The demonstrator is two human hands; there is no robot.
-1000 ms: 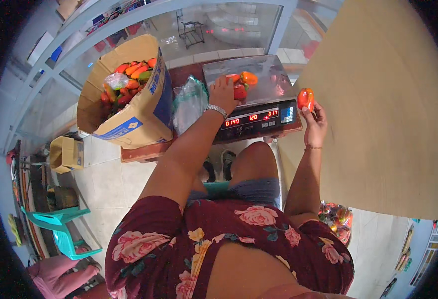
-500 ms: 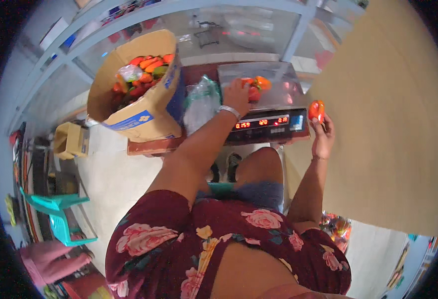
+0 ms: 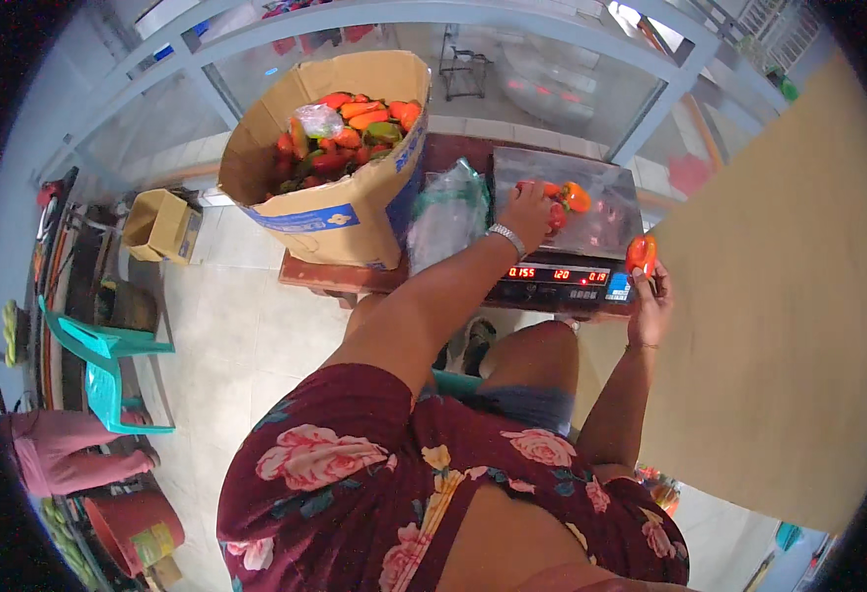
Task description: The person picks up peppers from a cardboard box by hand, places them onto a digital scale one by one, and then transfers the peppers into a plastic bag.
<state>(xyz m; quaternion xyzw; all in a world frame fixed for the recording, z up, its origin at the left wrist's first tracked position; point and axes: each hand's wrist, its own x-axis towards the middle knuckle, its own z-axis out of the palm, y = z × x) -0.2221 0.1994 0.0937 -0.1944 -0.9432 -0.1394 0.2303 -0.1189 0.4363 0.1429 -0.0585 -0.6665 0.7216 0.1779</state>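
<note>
My left hand [image 3: 525,210] reaches over the steel pan of a digital scale [image 3: 591,217] and rests on red and orange peppers [image 3: 564,202] lying there; it seems to grip one. My right hand [image 3: 650,291] is raised beside the scale's lit display and holds an orange-red pepper [image 3: 641,254]. A big cardboard box [image 3: 330,197] heaped with red, orange and green peppers stands to the left of the scale on a low wooden table [image 3: 327,272]. A bundle of clear plastic bags [image 3: 445,212] lies between box and scale.
A large tan board [image 3: 798,296] fills the right side. A turquoise plastic chair [image 3: 108,370], a small open carton [image 3: 162,225] and a reddish bucket [image 3: 133,528] stand on the tiled floor at left. Glass panels in pale frames run behind the table.
My left hand stays on the peppers on the scale pan. My right hand with the pepper has dropped slightly, closer to the display. My head has shifted a little.
</note>
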